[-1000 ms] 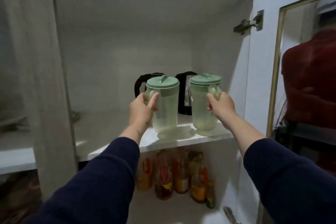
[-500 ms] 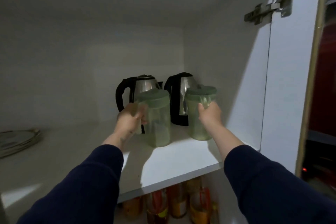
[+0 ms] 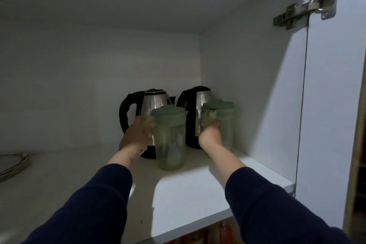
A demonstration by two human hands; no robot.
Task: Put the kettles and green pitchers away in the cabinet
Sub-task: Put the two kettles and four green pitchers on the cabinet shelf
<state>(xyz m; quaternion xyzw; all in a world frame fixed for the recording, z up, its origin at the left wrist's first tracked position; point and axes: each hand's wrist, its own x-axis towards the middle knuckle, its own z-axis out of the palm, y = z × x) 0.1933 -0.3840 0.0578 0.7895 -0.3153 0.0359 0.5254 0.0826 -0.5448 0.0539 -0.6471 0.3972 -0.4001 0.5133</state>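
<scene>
Two steel kettles with black handles stand at the back right of the white cabinet shelf [image 3: 198, 194]: the left kettle [image 3: 152, 103] and the right kettle [image 3: 198, 99]. In front of each is a translucent green pitcher with a green lid. My left hand [image 3: 136, 134] grips the handle of the left pitcher [image 3: 171, 140], whose base rests on the shelf. My right hand [image 3: 210, 134] holds the handle of the right pitcher [image 3: 225, 123], close to the cabinet's right wall; its base is hidden behind my wrist.
A stack of plates [image 3: 11, 164] lies on the shelf at the far left. The open cabinet door [image 3: 334, 105] with its metal hinge [image 3: 305, 8] stands at the right. Bottles show on the lower shelf [image 3: 215, 232] beneath.
Both hands have pushed the pitchers deeper into the shelf, from its front edge to just in front of the kettles. My view has moved closer into the cabinet.
</scene>
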